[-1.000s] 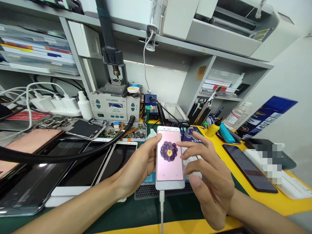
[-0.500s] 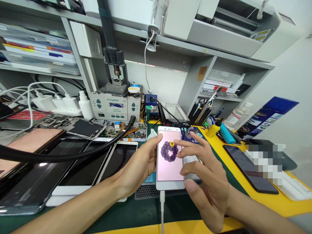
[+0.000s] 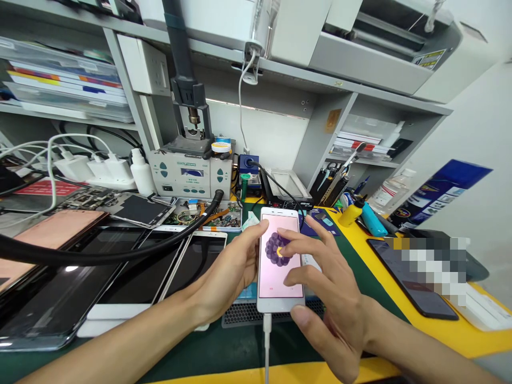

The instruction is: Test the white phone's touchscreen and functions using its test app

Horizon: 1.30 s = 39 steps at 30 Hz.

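Observation:
A white smartphone (image 3: pixel 281 277) with a lit pink screen is in the middle of the head view. My left hand (image 3: pixel 240 256) grips it by its left edge, thumb on the front, other fingers hidden behind. On the screen, a cluster of purple circles surrounds a yellow mark. Over the right half of the phone hovers my right hand (image 3: pixel 328 277), fingers spread, with fingertips at the circles; whether they touch the glass I cannot tell. A white charging cable (image 3: pixel 267 330) is plugged into the phone's bottom end. Below the phone lies a black mesh-patterned piece (image 3: pixel 240 313).
Several phones, among them a white one (image 3: pixel 206 250), lie on the left under a black hose (image 3: pixel 120 258). A soldering station (image 3: pixel 180 173) stands behind a parts tray (image 3: pixel 200 213). At right are a dark phone (image 3: pixel 404 277), a yellow bottle (image 3: pixel 352 213) and a blue bottle (image 3: pixel 374 218).
My right hand has moved slightly left and inward over the screen. The purple circles now form a fuller cluster, with the yellow mark lower, near its middle. My left hand keeps its grip.

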### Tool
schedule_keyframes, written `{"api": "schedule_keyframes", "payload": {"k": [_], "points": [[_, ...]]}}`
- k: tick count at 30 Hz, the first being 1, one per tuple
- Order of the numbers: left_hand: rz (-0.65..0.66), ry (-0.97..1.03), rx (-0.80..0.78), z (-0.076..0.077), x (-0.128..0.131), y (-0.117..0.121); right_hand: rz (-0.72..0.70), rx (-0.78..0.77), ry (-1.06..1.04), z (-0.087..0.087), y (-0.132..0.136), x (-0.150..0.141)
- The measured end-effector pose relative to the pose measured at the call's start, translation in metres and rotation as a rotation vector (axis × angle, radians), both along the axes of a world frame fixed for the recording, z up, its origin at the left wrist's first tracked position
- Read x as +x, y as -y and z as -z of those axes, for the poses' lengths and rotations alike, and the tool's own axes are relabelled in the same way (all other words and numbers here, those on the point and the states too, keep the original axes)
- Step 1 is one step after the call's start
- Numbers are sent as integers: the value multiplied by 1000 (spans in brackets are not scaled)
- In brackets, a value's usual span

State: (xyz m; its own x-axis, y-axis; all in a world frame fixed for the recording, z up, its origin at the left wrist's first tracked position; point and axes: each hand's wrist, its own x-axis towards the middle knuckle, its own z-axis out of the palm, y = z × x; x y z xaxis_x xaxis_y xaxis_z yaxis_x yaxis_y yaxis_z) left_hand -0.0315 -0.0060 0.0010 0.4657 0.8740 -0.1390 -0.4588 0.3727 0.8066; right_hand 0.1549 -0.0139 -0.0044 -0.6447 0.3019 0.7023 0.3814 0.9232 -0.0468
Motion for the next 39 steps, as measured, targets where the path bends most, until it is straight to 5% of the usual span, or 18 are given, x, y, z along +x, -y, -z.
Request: {"api": "schedule_keyframes", "payload": {"k": [11,23,33,39], "points": [[3,0,21,2,-1,0,13,-13,-94,1,3,1],[28,8,44,2,0,0,-16,-35,153,-3,0,-1],[33,-3,36,1,0,1,-35,-19,-39,8,0,2],[58,16,57,1,0,1,-56,-28,116,4,0,0]]}}
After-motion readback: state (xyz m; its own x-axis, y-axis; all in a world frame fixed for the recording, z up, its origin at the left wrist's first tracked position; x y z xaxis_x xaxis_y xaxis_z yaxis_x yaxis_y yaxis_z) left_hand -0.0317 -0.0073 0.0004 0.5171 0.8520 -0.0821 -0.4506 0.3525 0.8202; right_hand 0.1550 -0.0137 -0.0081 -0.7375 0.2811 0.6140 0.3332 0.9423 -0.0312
